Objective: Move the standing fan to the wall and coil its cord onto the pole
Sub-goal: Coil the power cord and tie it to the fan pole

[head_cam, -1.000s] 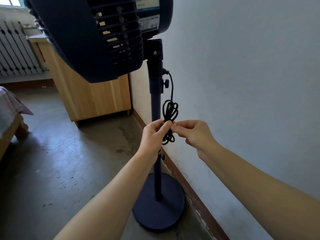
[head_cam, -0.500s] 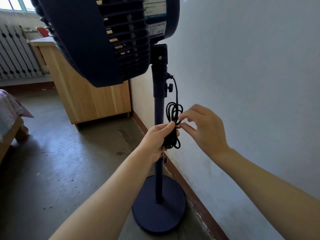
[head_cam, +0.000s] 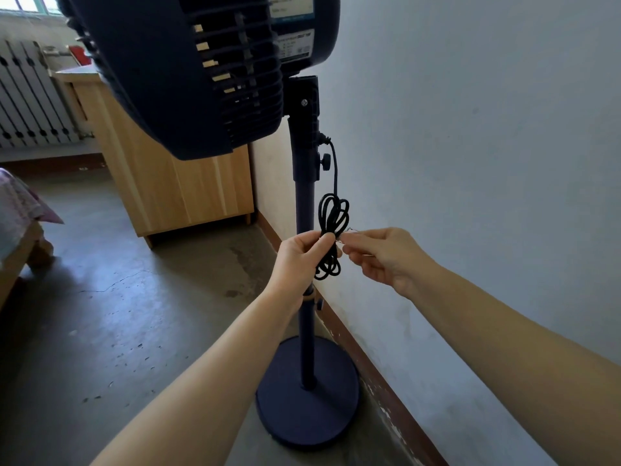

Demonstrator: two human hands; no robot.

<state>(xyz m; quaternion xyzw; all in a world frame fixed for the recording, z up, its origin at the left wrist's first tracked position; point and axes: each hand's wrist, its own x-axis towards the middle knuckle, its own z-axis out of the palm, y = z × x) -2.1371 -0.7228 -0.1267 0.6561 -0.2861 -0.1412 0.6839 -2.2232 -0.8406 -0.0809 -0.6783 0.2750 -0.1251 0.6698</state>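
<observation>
A dark blue standing fan stands close to the pale wall [head_cam: 470, 163], its head [head_cam: 188, 68] near the camera and its round base [head_cam: 307, 403] on the floor by the skirting. The black cord [head_cam: 333, 218] hangs from the pole [head_cam: 305, 203] just below the head and is bunched into several loops. My left hand [head_cam: 299, 260] grips the middle of that bundle right beside the pole. My right hand [head_cam: 386, 257] pinches a thin pale tie [head_cam: 349, 231] at the bundle's right side. The plug is hidden.
A light wooden cabinet [head_cam: 174, 183] stands against the wall behind the fan. A white radiator [head_cam: 30, 95] lines the far wall under a window. A bed corner with patterned cloth [head_cam: 20, 210] shows at the left edge. The concrete floor [head_cam: 117, 314] stretches left of the base.
My right hand opened near the bundle half a second ago and has now closed back into a pinch on the tie. My left hand kept its grip on the cord.
</observation>
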